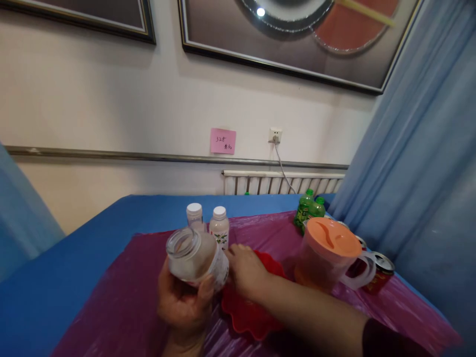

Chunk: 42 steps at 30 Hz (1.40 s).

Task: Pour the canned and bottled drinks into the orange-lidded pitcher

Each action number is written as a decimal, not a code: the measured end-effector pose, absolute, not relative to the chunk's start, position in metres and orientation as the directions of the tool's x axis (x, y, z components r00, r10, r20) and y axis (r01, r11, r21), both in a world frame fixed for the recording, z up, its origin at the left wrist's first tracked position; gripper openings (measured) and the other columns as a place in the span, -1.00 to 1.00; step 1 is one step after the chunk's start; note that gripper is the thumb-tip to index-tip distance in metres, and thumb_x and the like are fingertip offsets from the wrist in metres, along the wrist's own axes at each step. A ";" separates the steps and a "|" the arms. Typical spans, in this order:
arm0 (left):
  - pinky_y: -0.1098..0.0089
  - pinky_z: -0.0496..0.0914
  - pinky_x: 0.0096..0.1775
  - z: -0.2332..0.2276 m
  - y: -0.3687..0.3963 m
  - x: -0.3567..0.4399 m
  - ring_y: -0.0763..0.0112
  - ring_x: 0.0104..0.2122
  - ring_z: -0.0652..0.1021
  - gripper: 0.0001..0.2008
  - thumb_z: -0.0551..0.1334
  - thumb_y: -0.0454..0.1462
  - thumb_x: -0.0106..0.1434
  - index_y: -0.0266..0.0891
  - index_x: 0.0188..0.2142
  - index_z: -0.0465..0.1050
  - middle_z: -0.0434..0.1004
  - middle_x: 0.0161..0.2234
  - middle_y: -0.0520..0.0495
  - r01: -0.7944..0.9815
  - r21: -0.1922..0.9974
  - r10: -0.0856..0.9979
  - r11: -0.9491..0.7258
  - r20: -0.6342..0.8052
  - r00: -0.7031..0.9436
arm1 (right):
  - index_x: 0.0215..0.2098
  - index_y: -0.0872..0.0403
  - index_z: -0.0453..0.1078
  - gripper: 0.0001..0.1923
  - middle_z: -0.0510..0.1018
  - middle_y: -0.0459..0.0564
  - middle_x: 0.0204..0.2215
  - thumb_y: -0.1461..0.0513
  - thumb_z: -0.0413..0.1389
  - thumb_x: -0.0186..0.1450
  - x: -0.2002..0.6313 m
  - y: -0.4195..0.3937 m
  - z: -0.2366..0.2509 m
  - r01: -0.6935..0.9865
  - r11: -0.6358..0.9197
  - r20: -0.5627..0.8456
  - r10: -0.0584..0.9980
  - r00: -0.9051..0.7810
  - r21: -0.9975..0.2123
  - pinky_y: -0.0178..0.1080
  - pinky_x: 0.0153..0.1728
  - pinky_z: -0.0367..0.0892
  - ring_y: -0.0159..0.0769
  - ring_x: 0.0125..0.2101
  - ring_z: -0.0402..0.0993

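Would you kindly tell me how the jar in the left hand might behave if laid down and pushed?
The jar looks like glass, so probably stiff and breakable. Its rounded sides would likely let it roll. Its mouth seems uncovered, so anything inside might spill.

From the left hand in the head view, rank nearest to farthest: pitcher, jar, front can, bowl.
From the left hand:
1. Jar: in its grasp.
2. Bowl: just to the right, under the right forearm.
3. Pitcher: farther right, beyond the bowl.
4. Front can: farthest right, past the pitcher's handle.
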<state>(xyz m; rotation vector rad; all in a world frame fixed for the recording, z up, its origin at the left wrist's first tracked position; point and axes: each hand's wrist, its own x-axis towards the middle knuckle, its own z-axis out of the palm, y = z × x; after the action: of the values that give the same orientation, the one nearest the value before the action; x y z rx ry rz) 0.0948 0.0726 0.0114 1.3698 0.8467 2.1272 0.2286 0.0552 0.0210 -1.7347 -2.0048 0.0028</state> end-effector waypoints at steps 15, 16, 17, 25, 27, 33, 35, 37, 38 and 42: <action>0.07 0.43 0.18 -0.003 0.065 0.118 -0.08 0.13 0.56 -0.27 0.45 -0.03 0.13 -0.25 0.23 0.40 0.53 0.17 -0.29 -0.044 0.860 0.778 -0.508 0.480 0.404 | -0.27 -0.02 0.34 -0.71 0.62 -0.02 -0.07 0.14 0.37 0.25 0.302 -0.021 0.067 -0.042 0.486 0.428 0.804 0.413 -0.873 -0.11 0.01 0.39 -0.22 -0.08 0.55; 0.06 0.43 0.17 -0.003 0.065 0.119 -0.08 0.11 0.57 -0.30 0.44 -0.04 0.13 -0.25 0.21 0.42 0.55 0.15 -0.28 -0.043 0.860 0.771 -0.508 0.476 0.424 | -0.26 -0.02 0.36 -0.72 0.63 -0.02 -0.06 0.15 0.38 0.24 0.301 -0.021 0.071 -0.042 0.479 0.432 0.823 0.368 -0.877 -0.10 0.03 0.37 -0.21 -0.06 0.54; 0.06 0.44 0.16 -0.003 0.066 0.119 -0.07 0.10 0.58 -0.32 0.44 -0.03 0.14 -0.24 0.20 0.43 0.56 0.13 -0.28 -0.046 0.861 0.764 -0.506 0.472 0.441 | -0.24 -0.03 0.38 -0.73 0.63 -0.02 -0.05 0.15 0.38 0.24 0.300 -0.021 0.073 -0.031 0.474 0.438 0.835 0.332 -0.880 -0.09 0.05 0.36 -0.21 -0.04 0.53; 0.00 0.40 0.18 -0.005 0.065 0.119 -0.08 0.10 0.56 -0.31 0.44 -0.03 0.13 -0.21 0.21 0.42 0.55 0.14 -0.27 -0.109 0.887 0.729 -0.449 0.435 0.529 | -0.02 -0.08 0.51 -0.74 0.64 -0.05 -0.08 0.13 0.31 0.33 0.307 -0.015 0.068 0.064 0.422 0.425 0.874 0.236 -0.904 -0.14 0.00 0.37 -0.25 -0.08 0.52; 0.00 0.40 0.17 -0.006 0.065 0.119 -0.09 0.11 0.55 -0.29 0.46 -0.03 0.10 -0.19 0.21 0.44 0.55 0.15 -0.26 -0.136 0.896 0.727 -0.422 0.425 0.540 | 0.02 -0.11 0.52 -0.74 0.63 -0.06 -0.03 0.14 0.28 0.36 0.312 -0.016 0.068 0.030 0.403 0.402 0.901 0.162 -0.915 -0.14 0.03 0.37 -0.25 -0.05 0.52; 0.07 0.45 0.09 0.002 0.064 0.116 -0.08 0.05 0.58 -0.26 0.47 0.03 0.07 -0.21 0.19 0.46 0.59 0.09 -0.26 -0.262 0.932 0.673 -0.250 0.362 0.645 | 0.10 -0.18 0.51 -0.68 0.60 -0.06 0.09 0.15 0.25 0.39 0.324 -0.021 0.080 0.012 0.397 0.395 0.915 -0.076 -0.918 -0.09 0.15 0.33 -0.25 0.08 0.49; 0.10 0.46 0.07 0.006 0.062 0.115 -0.09 0.04 0.58 -0.25 0.46 0.06 0.08 -0.23 0.19 0.46 0.61 0.05 -0.26 -0.296 0.937 0.651 -0.184 0.342 0.677 | 0.13 -0.18 0.50 -0.66 0.58 -0.05 0.12 0.15 0.25 0.39 0.325 -0.022 0.085 0.017 0.414 0.410 0.905 -0.113 -0.910 -0.06 0.18 0.32 -0.23 0.11 0.48; 0.11 0.46 0.05 0.010 0.060 0.114 -0.10 0.03 0.58 -0.23 0.46 0.10 0.06 -0.25 0.17 0.48 0.62 0.02 -0.26 -0.312 0.940 0.652 -0.136 0.322 0.686 | 0.14 -0.17 0.50 -0.65 0.58 -0.03 0.13 0.15 0.24 0.39 0.324 -0.023 0.089 0.036 0.433 0.425 0.896 -0.131 -0.901 -0.02 0.20 0.31 -0.20 0.13 0.47; 0.11 0.46 0.04 0.011 0.058 0.113 -0.10 0.02 0.58 -0.22 0.46 0.11 0.05 -0.26 0.16 0.48 0.63 0.00 -0.25 -0.316 0.941 0.654 -0.116 0.312 0.689 | 0.14 -0.17 0.51 -0.65 0.58 -0.03 0.12 0.15 0.23 0.39 0.323 -0.023 0.091 0.051 0.438 0.428 0.894 -0.133 -0.898 0.01 0.21 0.30 -0.19 0.13 0.47; 0.13 0.44 0.04 0.016 0.054 0.111 -0.08 0.00 0.58 -0.21 0.44 0.16 0.05 -0.26 0.15 0.49 0.64 -0.03 -0.24 -0.310 0.947 0.659 -0.090 0.290 0.694 | 0.11 -0.18 0.54 -0.66 0.61 -0.05 0.09 0.15 0.23 0.37 0.320 -0.026 0.097 0.135 0.422 0.414 0.906 -0.082 -0.896 0.07 0.20 0.33 -0.16 0.11 0.49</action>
<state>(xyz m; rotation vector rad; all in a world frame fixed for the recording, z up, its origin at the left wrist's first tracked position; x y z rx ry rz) 0.1109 0.0545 0.0162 1.4497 0.3086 0.8293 0.3195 -0.0262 0.0971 -0.9584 -1.5296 0.8420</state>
